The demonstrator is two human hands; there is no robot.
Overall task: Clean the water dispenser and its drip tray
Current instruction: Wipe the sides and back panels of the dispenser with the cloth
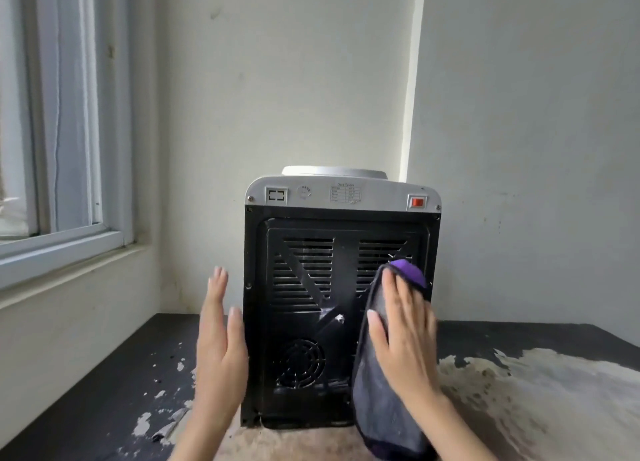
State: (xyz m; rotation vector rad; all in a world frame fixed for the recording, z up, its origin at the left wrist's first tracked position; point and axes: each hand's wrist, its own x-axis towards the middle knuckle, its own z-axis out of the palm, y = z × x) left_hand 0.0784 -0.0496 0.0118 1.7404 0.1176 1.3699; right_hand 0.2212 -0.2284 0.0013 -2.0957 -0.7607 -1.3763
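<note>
The water dispenser (311, 287) stands on the table with its black vented back panel facing me and a white top with a red switch (417, 202). My right hand (403, 336) lies flat with straight fingers on a grey and purple cloth (381, 408), pressing it against the right part of the back panel. My left hand (220, 343) is held flat and upright, fingers straight, against the dispenser's left side. The drip tray is hidden on the far side.
The dark table (104, 391) has peeling, worn patches, largest at the right (536, 398). A window (59, 149) and its sill are at the left. Pale walls stand close behind the dispenser.
</note>
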